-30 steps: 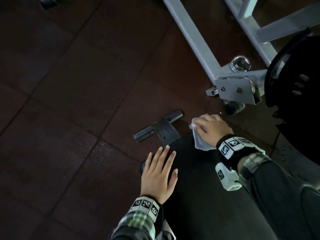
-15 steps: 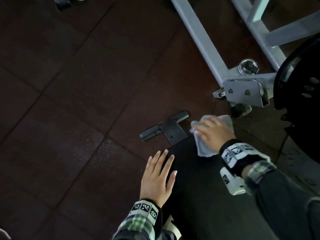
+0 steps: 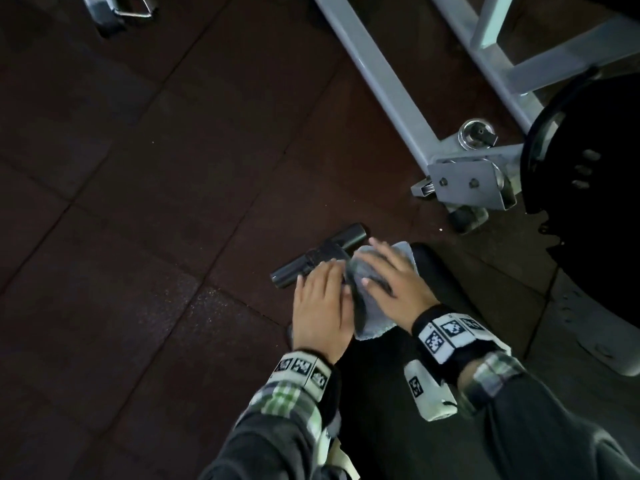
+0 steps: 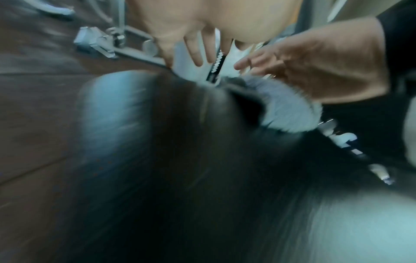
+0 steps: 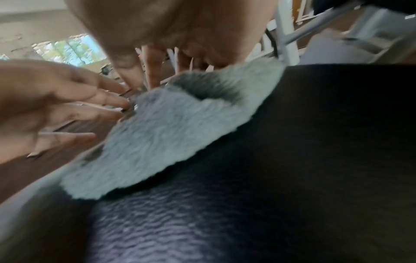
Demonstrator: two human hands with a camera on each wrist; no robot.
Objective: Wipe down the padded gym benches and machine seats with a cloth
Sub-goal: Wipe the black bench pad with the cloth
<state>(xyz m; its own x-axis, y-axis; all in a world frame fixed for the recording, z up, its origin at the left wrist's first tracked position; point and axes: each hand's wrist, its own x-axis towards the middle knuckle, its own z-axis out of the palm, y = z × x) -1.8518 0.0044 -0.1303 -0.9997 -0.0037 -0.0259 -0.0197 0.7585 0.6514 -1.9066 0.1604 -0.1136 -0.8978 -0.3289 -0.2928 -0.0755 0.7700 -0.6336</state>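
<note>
The black padded bench (image 3: pixel 433 344) runs from the bottom of the head view up to its rounded far end. A fluffy grey-blue cloth (image 3: pixel 372 320) lies on the pad's far left part. My right hand (image 3: pixel 391 282) presses on the cloth with straight, spread fingers. Just left of it, my left hand (image 3: pixel 320 306) lies flat on the bench's left edge, its fingers straight and beside the cloth. The left wrist view is blurred and shows the left hand (image 4: pixel 198 51), right hand (image 4: pixel 315 62), cloth (image 4: pixel 290 110) and pad (image 4: pixel 180 142). The right wrist view shows the cloth (image 5: pixel 180 128), pad (image 5: pixel 315 160) and left hand (image 5: pixel 45 99).
The bench's black foot crossbar (image 3: pixel 318 258) lies on the dark rubber floor tiles (image 3: pixel 138 202) just beyond my hands. A grey steel machine frame (image 3: pixel 381 81) slants across the upper right. A large black weight plate (image 3: pixel 588 168) stands close at the right. Another metal part (image 3: pixel 117 12) sits at top left.
My left hand has slid forward along the bench's left edge to the cloth. My right hand has moved the cloth left and slightly back, so both hands now lie side by side.
</note>
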